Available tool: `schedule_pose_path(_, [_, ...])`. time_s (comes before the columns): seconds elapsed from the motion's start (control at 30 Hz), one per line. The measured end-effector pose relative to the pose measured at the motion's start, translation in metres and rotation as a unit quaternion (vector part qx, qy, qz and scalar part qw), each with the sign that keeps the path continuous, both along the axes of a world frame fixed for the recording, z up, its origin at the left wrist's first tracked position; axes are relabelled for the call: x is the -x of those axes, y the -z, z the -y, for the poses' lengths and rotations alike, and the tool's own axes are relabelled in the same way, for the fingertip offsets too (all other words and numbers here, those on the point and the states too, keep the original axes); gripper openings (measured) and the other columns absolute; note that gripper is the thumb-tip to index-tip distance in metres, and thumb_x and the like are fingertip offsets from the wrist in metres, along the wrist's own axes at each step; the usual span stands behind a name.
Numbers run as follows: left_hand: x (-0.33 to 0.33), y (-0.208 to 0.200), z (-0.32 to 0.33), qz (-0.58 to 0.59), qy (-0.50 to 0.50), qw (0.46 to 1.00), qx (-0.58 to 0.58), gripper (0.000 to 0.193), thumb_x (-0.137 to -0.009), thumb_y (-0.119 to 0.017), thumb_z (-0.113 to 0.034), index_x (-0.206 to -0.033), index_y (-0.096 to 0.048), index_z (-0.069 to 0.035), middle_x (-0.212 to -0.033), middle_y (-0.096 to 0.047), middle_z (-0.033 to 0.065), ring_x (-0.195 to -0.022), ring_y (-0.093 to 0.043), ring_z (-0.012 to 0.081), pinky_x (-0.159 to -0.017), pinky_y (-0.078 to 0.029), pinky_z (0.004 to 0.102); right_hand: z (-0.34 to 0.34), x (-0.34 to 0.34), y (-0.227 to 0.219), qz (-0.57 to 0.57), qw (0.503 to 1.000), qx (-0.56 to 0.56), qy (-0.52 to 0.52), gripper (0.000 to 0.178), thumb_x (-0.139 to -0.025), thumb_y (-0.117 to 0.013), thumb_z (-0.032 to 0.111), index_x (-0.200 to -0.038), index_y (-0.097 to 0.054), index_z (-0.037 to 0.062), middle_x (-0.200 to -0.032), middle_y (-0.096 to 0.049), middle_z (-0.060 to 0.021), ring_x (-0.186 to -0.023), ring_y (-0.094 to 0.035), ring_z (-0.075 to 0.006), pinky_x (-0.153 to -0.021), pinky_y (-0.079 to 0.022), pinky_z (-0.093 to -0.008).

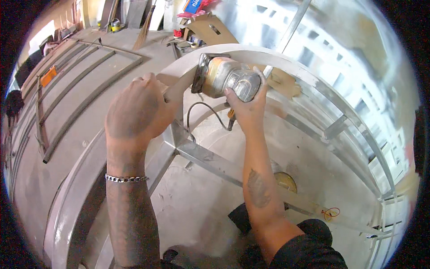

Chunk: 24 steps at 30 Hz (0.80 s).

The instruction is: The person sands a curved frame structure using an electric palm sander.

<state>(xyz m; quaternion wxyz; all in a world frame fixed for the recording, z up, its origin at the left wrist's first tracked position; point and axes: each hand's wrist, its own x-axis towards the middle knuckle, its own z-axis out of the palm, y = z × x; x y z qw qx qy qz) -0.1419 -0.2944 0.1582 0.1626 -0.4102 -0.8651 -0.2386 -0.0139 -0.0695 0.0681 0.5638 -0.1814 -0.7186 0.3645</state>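
Observation:
My right hand (247, 101) is wrapped round the grey body of an orange-and-grey power sander (228, 77), held on its side. The sander's flat pad faces left, at the upper part of a curved metal rail (260, 54); whether it touches there I cannot tell. To the left, my left hand (134, 110) is closed over the same rail, back of the hand up, its fingertips hidden on the far side. Below the hands, square metal tubes meet at a welded joint (175, 145). A dark cable (204, 104) loops below the sander to a yellow-and-black piece (231, 119).
A rectangular metal tube frame (83, 85) lies on the floor at left, with an orange item (48, 76) on it. Cardboard (212, 29) and a broom (145, 28) are at the back. Shiny sheeting (331, 49) stands at right. A round disc (285, 182) lies near my right forearm.

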Motion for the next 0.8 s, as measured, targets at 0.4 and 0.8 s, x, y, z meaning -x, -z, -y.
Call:
schedule_pose_path(0.4, [0.003,0.005,0.002,0.016,0.007,0.999,0.03,0.044,-0.086,-0.068,-0.035,-0.111,-0.069,0.0,-0.102,-0.074,0.0257,-0.099,-0.072,0.0424,-0.089,-0.057,0.0521,-0.057,0.006,0.002,-0.004,0.99,-0.034,0.14,0.097,-0.073,-0.093,0.021,-0.15,-0.038,0.0013,-0.139,-0.055,-0.0243,-0.129,-0.058,-0.0349,-0.11,-0.046,-0.0442])
schedule_pose_path(0.8, [0.006,0.018,0.002,-0.031,0.013,0.999,-0.037,0.028,-0.081,-0.064,-0.023,-0.093,-0.076,0.0,-0.091,-0.075,0.0232,-0.088,-0.076,0.0377,-0.084,-0.062,0.0463,-0.082,0.007,0.006,-0.053,0.967,0.056,0.244,0.094,-0.077,-0.091,0.02,-0.148,-0.033,-0.0035,-0.14,-0.053,-0.0299,-0.127,-0.06,-0.0391,-0.11,-0.047,-0.0443])
